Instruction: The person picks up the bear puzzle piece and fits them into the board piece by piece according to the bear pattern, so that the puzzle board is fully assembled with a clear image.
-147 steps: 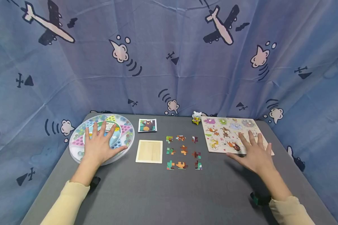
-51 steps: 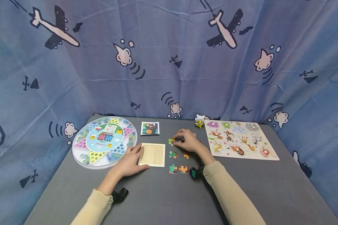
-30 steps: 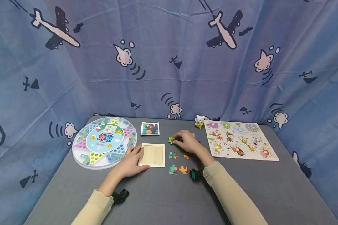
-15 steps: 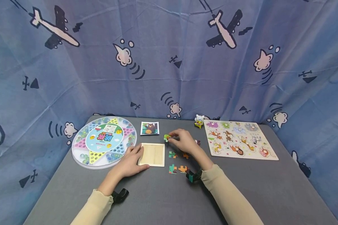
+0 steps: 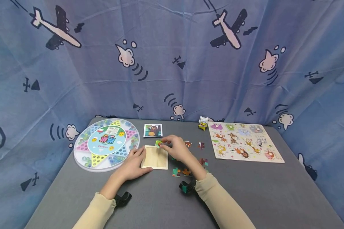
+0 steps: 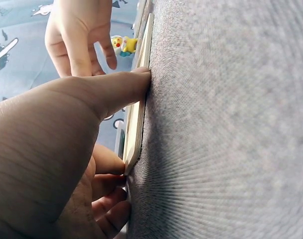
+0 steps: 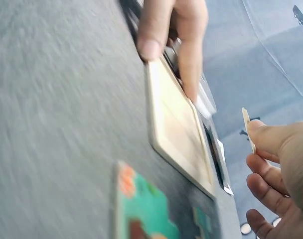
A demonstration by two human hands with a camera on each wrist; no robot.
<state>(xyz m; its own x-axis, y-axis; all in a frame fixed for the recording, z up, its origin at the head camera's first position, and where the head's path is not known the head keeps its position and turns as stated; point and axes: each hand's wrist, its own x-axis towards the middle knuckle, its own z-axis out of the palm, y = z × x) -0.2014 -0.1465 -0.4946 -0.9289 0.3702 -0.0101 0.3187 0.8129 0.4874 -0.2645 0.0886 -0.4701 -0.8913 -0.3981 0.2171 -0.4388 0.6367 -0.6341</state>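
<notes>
My left hand (image 5: 131, 166) holds the small wooden puzzle tray (image 5: 164, 168) at its left side. In the left wrist view the thumb (image 6: 126, 84) lies at the near edge, the index fingertip at a corner. My right hand (image 5: 176, 149) pinches a green jigsaw piece (image 5: 158, 144) between thumb and fingers, over the tray's far right corner. In the right wrist view this piece (image 7: 248, 130) shows edge-on, raised above the tray (image 7: 184, 162). Right of the tray lie several loose jigsaw pieces (image 5: 176, 172), some hidden under the right hand and wrist.
Behind the tray lies a bear picture card (image 5: 153, 130). To the left is a round board game (image 5: 106, 144). A small toy figure (image 5: 203, 123) stands at the back, beside an animal peg puzzle board (image 5: 243, 143) on the right. A printed curtain (image 5: 160, 63) hangs behind the table.
Both hands have come inward from over the board game and the animal board. The left took hold of the tray; the right picked up the green jigsaw piece and carried it left to the tray.
</notes>
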